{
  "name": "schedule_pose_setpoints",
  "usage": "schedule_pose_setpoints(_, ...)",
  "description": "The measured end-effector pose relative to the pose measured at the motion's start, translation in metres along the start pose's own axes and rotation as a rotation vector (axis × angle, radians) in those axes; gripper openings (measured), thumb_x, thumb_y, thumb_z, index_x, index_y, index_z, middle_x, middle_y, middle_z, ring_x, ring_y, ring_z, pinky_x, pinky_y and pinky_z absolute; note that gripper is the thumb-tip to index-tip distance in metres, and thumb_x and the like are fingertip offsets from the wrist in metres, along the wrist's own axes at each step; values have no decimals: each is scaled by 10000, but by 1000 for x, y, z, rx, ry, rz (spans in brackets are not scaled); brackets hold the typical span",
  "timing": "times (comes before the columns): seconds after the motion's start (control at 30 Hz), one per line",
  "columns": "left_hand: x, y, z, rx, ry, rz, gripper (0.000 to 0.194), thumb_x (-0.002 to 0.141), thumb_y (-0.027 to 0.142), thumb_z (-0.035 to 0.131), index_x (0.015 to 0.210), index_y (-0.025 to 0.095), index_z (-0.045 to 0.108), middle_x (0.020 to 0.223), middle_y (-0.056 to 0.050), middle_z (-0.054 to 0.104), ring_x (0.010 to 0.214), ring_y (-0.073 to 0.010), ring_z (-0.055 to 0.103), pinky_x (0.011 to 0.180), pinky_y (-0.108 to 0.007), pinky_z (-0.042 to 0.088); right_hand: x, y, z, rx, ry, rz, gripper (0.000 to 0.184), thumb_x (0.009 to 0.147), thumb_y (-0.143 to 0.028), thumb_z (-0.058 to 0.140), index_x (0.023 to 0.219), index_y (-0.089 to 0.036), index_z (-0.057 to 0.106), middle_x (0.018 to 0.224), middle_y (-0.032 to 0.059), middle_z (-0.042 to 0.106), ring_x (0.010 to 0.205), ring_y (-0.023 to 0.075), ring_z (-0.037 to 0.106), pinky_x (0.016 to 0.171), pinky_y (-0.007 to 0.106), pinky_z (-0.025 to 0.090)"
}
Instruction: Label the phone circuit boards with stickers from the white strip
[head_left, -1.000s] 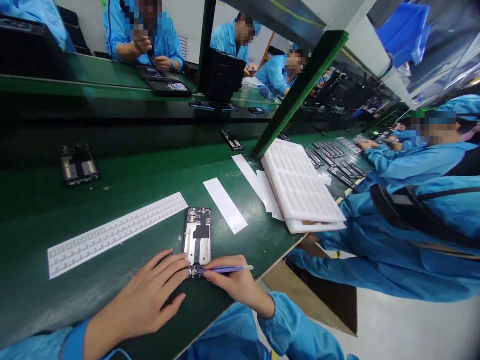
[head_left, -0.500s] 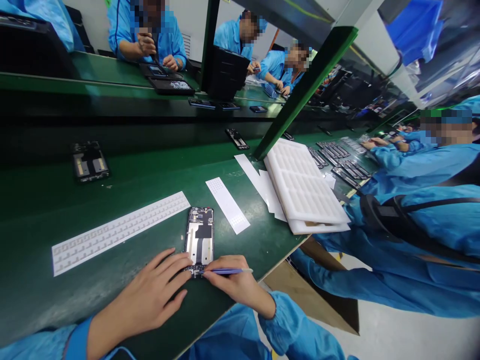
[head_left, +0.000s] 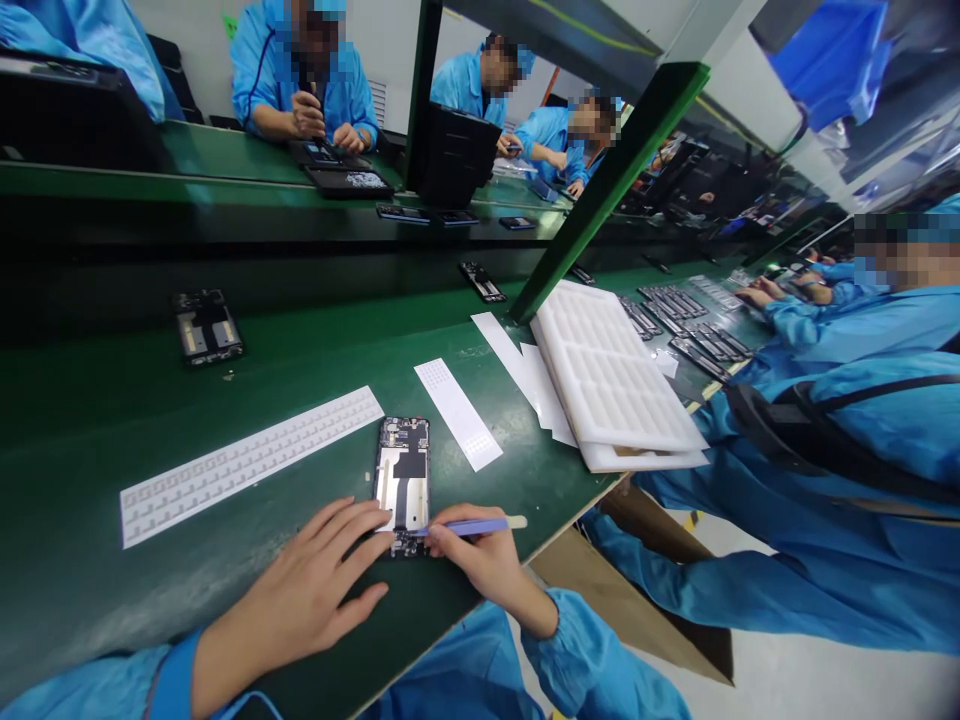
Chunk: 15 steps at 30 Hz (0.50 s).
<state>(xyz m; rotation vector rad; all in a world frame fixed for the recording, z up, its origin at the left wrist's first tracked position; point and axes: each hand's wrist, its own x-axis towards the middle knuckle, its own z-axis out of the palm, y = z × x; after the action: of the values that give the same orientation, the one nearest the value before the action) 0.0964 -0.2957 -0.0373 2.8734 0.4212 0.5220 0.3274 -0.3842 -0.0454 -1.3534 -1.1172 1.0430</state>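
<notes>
An opened phone body (head_left: 404, 483) lies on the green bench (head_left: 90, 420) in front of me, its metal inner plate facing up. My left hand (head_left: 315, 590) rests flat beside its lower left corner, fingers spread, fingertips touching the phone's edge. My right hand (head_left: 480, 560) is closed on a slim blue tool (head_left: 469, 526), held nearly level, its tip on the phone's bottom end.
A long white sticker sheet (head_left: 247, 465) lies to the left, a shorter white strip (head_left: 457, 413) just right of the phone. Stacked white foam trays (head_left: 611, 385) sit further right. Another phone body (head_left: 208, 327) rides the belt. A co-worker in blue (head_left: 847, 400) sits close on my right; others work opposite.
The view has shifted a little. My right hand lifted the tool's back end slightly and my left fingers slid nearer the phone's corner. The phone on the belt drifted right.
</notes>
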Motion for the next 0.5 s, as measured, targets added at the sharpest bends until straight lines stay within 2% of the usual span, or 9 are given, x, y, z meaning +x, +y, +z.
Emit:
schedule_pose_setpoints(0.17,1,5,2,9,19,-32,405,906,299,577,1298,207,530,1364,-96,518,1311,-255,439,1144,-473,356,-1,2,3,-59,23,-44,154,824,-345,731,790,-197,755,662,36,717,566,173,653,563,271,538)
schedule_pose_setpoints(0.3,8,22,8,49,87,-86,421,890,310,606,1304,263,549,1401,-78,489,1345,-293,391,1123,-508,347,3,4,-1,37,241,-32,257,841,-435,703,848,-180,730,646,42,710,539,173,651,532,275,548)
schedule_pose_setpoints(0.4,23,41,17,119,90,-95,412,892,345,593,1302,318,561,1419,-38,490,1337,-305,391,1118,-532,305,21,2,-19,11,403,-92,308,846,-475,686,879,-169,715,671,53,711,560,179,654,546,289,556)
schedule_pose_setpoints(0.5,41,54,29,193,90,-138,338,909,406,558,1236,331,596,1393,-7,530,1290,-310,431,1101,-574,263,55,-2,-48,-80,484,-167,323,850,-479,677,920,-164,705,715,59,710,577,179,638,533,289,534)
